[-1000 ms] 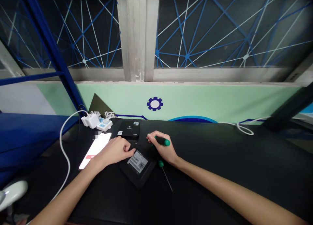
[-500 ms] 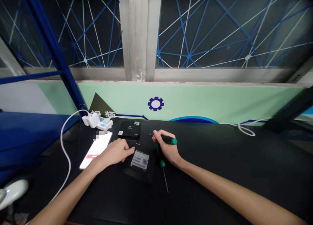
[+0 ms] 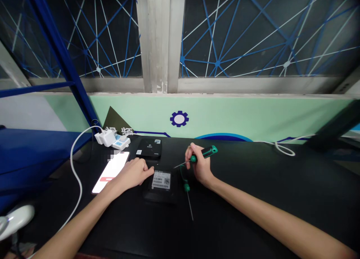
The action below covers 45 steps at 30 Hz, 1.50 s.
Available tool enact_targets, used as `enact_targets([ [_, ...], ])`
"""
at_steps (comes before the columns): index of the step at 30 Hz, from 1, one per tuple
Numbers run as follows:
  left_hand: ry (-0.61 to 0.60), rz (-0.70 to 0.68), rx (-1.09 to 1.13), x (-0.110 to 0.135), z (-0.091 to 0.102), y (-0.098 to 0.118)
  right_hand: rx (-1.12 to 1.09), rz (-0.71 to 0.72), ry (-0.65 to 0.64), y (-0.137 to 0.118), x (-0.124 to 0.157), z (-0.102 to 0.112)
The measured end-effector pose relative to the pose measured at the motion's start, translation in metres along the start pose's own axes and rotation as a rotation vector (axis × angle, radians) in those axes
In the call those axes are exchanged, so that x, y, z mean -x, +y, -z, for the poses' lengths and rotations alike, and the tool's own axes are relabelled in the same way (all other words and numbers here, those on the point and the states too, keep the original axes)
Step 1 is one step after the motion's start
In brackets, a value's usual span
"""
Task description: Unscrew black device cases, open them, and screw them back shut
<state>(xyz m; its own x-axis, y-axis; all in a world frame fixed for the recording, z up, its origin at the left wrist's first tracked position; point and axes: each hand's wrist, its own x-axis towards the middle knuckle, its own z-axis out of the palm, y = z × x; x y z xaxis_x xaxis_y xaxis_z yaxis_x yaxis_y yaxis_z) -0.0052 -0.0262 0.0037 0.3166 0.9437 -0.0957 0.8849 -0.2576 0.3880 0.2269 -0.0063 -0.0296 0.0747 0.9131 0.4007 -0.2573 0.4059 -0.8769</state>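
A small black box [image 3: 160, 184] with a white label lies flat on the black table [image 3: 253, 191]. My left hand [image 3: 134, 173] rests beside it, fingertips pressed against the box's left edge. My right hand [image 3: 198, 163] is closed round a green-and-black screwdriver [image 3: 203, 153], whose thin tip points left toward the box's far right corner. A second screwdriver [image 3: 188, 196] with a green end lies loose on the table just right of the box, below my right hand.
A lit phone [image 3: 110, 171] lies left of my left hand. Behind it sit another black box [image 3: 149, 148], a white charger [image 3: 105, 137] with a white cable [image 3: 74, 172], and a small white-and-blue device [image 3: 121, 142]. A white cord [image 3: 284, 148] lies at the far right.
My right hand has lifted the screwdriver up and to the right, its tip now aimed at the box. The labelled box has been turned square under my left fingers.
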Motion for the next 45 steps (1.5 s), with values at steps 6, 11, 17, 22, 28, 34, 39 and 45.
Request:
enact_targets([
  [6, 0.023, -0.02, -0.057, -0.004, -0.001, -0.006, 0.076, -0.036, -0.091, -0.007, 0.007, -0.003],
  [11, 0.124, -0.056, -0.086, -0.007, -0.003, -0.013, 0.202, -0.054, -0.141, -0.012, 0.01, -0.008],
  [17, 0.086, -0.124, -0.068, -0.006, -0.003, -0.013, 0.306, -0.082, -0.209, -0.017, 0.005, -0.01],
  [22, 0.038, -0.157, -0.05, -0.004, -0.001, -0.013, 0.306, -0.107, -0.316, -0.021, 0.001, -0.008],
  [28, 0.033, -0.17, -0.036, -0.005, -0.001, -0.015, 0.227, -0.121, -0.437, -0.018, 0.002, -0.007],
  [34, 0.033, -0.182, -0.036, -0.007, -0.002, -0.019, 0.202, -0.151, -0.483, -0.015, 0.006, -0.003],
  [39, 0.043, -0.189, -0.053, -0.007, 0.0, -0.018, 0.208, -0.048, -0.459, -0.008, 0.012, 0.001],
  [45, 0.051, -0.186, -0.062, -0.007, 0.0, -0.019, 0.243, -0.097, -0.39, 0.009, 0.015, 0.002],
])
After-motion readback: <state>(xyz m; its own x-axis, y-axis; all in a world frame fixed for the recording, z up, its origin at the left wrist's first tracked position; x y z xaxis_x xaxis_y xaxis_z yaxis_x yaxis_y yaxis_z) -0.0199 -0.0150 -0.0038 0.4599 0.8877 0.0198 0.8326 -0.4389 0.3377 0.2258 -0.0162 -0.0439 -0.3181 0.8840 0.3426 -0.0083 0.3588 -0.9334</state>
